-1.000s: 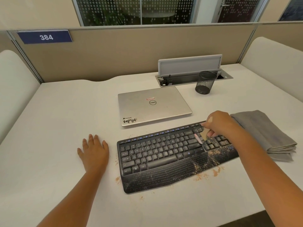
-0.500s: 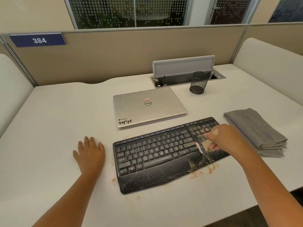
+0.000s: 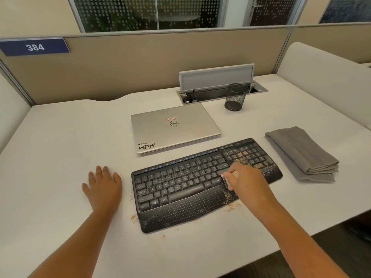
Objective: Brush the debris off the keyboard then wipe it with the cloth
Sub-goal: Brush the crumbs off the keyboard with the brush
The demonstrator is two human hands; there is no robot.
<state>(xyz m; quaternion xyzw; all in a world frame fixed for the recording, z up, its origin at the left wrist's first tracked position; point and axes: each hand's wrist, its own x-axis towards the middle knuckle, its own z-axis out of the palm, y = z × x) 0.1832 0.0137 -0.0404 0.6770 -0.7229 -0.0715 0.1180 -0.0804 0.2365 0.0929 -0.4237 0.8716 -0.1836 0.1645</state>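
Observation:
A black keyboard (image 3: 180,185) lies on the white desk (image 3: 60,147), with brown debris (image 3: 244,153) scattered over its number pad and right palm rest. My right hand (image 3: 246,182) grips a small brush (image 3: 226,180) whose bristle end touches the keys at the right end of the main key block. My left hand (image 3: 103,185) rests flat on the desk just left of the keyboard, fingers straight. A folded grey cloth (image 3: 301,153) lies to the right of the keyboard, untouched.
A closed silver laptop (image 3: 174,129) sits behind the keyboard. A black mesh pen cup (image 3: 235,97) stands by the open cable tray (image 3: 216,91) at the back. Crumbs (image 3: 133,217) dot the desk around the keyboard's front edge. Beige partitions enclose the desk.
My right hand has swept the brush from the number pad's top towards me and leftward, down to the right end of the main keys. My left hand stays flat.

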